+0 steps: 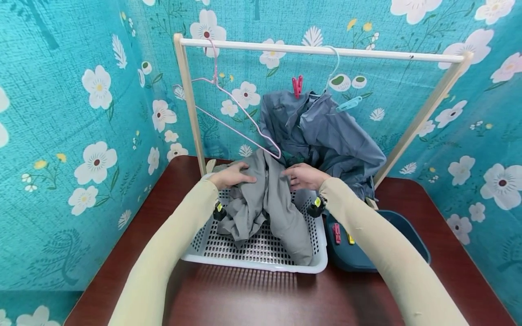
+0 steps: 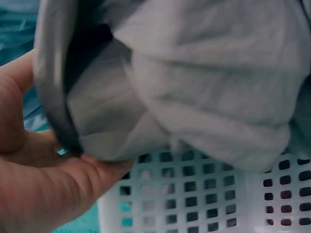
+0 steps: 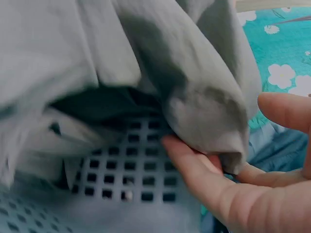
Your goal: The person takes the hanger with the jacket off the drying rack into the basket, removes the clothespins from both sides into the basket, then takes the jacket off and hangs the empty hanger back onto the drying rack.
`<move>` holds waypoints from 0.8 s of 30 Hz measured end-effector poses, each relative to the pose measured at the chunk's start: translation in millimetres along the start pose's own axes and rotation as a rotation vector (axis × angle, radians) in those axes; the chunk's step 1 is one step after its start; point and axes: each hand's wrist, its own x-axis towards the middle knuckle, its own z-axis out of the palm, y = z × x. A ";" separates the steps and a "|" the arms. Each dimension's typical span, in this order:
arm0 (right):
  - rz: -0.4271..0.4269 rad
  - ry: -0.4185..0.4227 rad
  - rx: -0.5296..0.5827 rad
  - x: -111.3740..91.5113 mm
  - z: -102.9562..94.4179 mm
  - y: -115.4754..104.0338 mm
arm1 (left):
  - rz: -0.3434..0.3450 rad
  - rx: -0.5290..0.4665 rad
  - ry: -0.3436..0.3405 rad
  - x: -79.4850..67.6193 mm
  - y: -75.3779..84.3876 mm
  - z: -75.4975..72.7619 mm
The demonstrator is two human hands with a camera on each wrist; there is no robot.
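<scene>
A crumpled grey garment (image 1: pixel 281 213) lies in a white perforated laundry basket (image 1: pixel 257 262), bunched up at the far side. At its left part, my left hand (image 1: pixel 232 175) holds a fold; in the left wrist view the cloth edge (image 2: pixel 53 92) passes between thumb and fingers, and the thumb tip is hidden. On the other side, my right hand (image 1: pixel 305 176) touches the garment. The right wrist view shows the right fingers (image 3: pixel 209 184) beneath a hanging corner of cloth (image 3: pixel 214 121), with the thumb apart from it.
A pink hanger (image 1: pixel 244 106) hangs from the white rail (image 1: pixel 367 52) above the basket. Right of it, a blue shirt (image 1: pixel 342 131) hangs on a light-blue hanger with a red clothespin (image 1: pixel 297 86) and a blue clothespin (image 1: pixel 349 104). A dark-blue tub (image 1: pixel 359 260) holds clothespins.
</scene>
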 end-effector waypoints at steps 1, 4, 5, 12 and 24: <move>-0.003 0.005 0.008 1.9 2.3 0.5 | 0.012 -0.005 0.010 2.9 0.4 3.8; -0.018 0.036 0.002 6.6 7.3 2.1 | 0.021 -0.007 0.051 9.0 3.1 13.4; -0.022 0.051 -0.007 8.0 8.4 2.8 | 0.013 -0.013 0.065 11.0 3.8 15.8; -0.034 0.162 -0.189 15.9 4.7 5.3 | -0.025 -0.052 0.152 18.2 4.0 21.3; -0.128 0.123 0.102 11.2 -4.2 0.4 | 0.027 -0.243 0.210 13.3 12.7 3.5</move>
